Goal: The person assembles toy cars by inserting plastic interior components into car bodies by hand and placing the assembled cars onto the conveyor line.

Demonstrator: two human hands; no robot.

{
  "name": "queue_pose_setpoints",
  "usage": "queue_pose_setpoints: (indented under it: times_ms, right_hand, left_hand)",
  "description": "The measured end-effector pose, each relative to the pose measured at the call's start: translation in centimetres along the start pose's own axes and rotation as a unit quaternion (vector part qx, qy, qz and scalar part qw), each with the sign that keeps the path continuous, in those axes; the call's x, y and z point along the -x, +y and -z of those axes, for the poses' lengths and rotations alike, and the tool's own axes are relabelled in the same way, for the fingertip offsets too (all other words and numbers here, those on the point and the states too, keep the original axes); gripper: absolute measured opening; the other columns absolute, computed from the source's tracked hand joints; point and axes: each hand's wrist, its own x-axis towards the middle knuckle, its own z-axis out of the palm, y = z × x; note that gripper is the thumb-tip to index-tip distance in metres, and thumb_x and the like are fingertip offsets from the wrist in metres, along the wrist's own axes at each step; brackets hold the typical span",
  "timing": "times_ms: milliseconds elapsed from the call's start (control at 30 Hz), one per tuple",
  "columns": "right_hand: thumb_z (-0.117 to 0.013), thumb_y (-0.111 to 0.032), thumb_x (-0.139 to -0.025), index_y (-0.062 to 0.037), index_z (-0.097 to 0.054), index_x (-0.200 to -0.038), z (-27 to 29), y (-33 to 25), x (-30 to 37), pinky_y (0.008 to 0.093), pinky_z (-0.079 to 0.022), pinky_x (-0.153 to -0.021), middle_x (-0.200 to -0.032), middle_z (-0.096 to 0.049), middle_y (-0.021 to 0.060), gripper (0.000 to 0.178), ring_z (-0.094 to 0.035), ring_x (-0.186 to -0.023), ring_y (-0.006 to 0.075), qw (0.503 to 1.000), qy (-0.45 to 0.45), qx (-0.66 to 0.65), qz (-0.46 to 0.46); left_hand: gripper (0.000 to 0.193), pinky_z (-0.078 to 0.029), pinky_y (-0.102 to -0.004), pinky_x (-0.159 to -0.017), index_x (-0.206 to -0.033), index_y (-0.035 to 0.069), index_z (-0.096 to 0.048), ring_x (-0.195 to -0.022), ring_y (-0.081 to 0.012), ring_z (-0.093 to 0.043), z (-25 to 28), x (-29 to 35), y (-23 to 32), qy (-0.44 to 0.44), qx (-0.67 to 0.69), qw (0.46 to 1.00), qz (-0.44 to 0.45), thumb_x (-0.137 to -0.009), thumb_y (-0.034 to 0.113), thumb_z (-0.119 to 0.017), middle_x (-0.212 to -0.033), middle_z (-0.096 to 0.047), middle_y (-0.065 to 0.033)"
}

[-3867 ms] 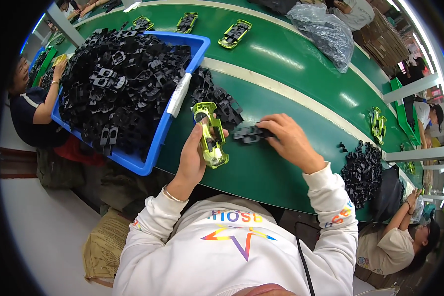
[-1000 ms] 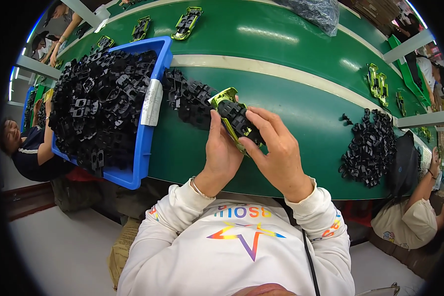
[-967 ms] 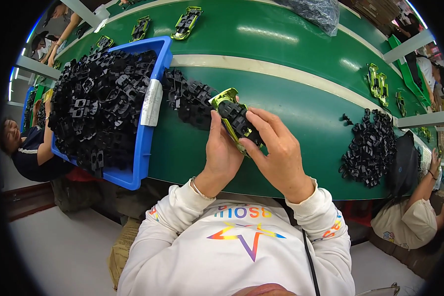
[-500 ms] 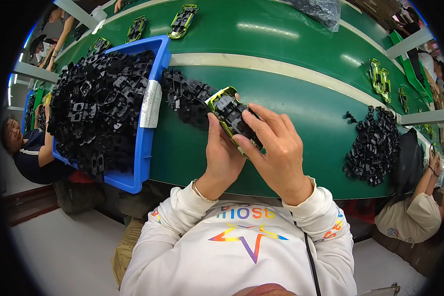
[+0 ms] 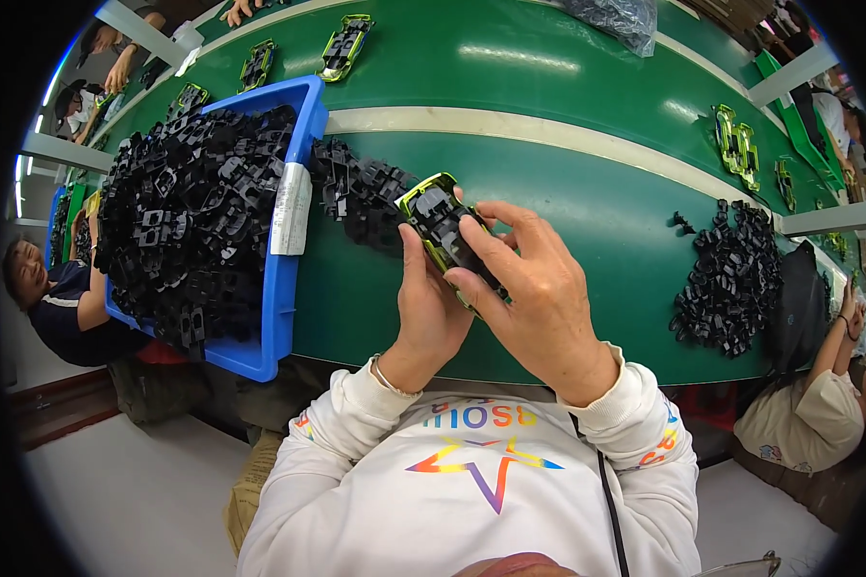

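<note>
A yellow-green toy car body (image 5: pixel 445 226), its underside up with black plastic parts inside, is held above the green table between both hands. My left hand (image 5: pixel 427 308) is wrapped round its near left side, the thumb along the edge. My right hand (image 5: pixel 537 288) lies over the near right end, with fingers and thumb pressed on the black parts; what is under those fingers is hidden. Just beyond my left hand, a loose heap of black plastic parts (image 5: pixel 361 192) spreads over the table.
A blue bin (image 5: pixel 277 317) piled with black plastic parts stands at the left. To the right lies a heap of small black parts (image 5: pixel 726 279). Several green car bodies, one of them here (image 5: pixel 344 46), rest on the belt (image 5: pixel 433 72) beyond. Co-workers sit at both sides.
Both hands keep hold of the car body, which has shifted slightly to the left. My right fingers have slid a little along its black parts.
</note>
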Motion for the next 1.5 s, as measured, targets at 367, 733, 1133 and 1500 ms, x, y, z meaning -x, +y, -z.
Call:
queue_pose_setpoints:
  times_ms: [367,733,1133,1500]
  right_hand:
    - [-0.079,-0.021,-0.077,-0.0134,-0.068,-0.121,0.9,-0.2,0.0,0.0344,-0.045,-0.07,-0.117,-0.065,0.01,0.045,-0.062,-0.081,0.0222,0.993,-0.017,0.104,0.043]
    - [-0.078,-0.025,-0.078,-0.014,-0.068,-0.121,1.3,-1.3,-0.2,0.0344,-0.042,-0.07,-0.117,-0.061,0.0044,0.045,-0.059,-0.087,0.0209,0.983,-0.074,0.163,0.03]
    - [-0.066,-0.009,-0.083,-0.0116,-0.068,-0.12,2.4,-0.2,-2.2,0.0392,-0.038,-0.088,-0.111,-0.065,0.0018,0.037,-0.058,-0.101,0.0242,0.979,-0.13,0.139,0.066]
    - [-0.07,-0.014,-0.089,-0.0023,-0.063,-0.118,1.9,4.4,-1.6,0.0236,-0.045,-0.062,-0.099,-0.067,0.002,0.032,-0.059,-0.088,0.0108,0.893,-0.126,-0.327,-0.283]
  left_hand:
    - [0.063,-0.04,-0.0365,-0.11,-0.149,0.011,-0.037,-0.13,-0.0193,-0.048,-1.2,0.1,0.6,0.015,-0.017,0.999,0.038,-0.107,0.054,-0.019,-0.14,-0.05,-0.0046]
    - [0.067,-0.04,-0.036,-0.11,-0.151,0.01,-0.034,-0.129,-0.0193,-0.049,-0.1,0.2,-0.2,-0.005,-0.028,0.999,0.046,-0.105,0.057,-0.018,-0.139,-0.05,-0.0054]
    - [0.055,-0.045,-0.0302,-0.099,-0.14,0.003,-0.036,-0.112,-0.0135,-0.052,0.8,0.0,0.8,-0.019,-0.158,0.987,0.016,-0.092,0.014,-0.06,-0.121,-0.052,-0.0064]
    - [0.052,-0.057,-0.0321,-0.079,-0.141,0.001,-0.031,-0.092,-0.0214,-0.068,0.3,2.3,0.7,-0.138,-0.121,0.972,0.145,-0.094,0.013,-0.05,-0.119,-0.057,-0.0127]
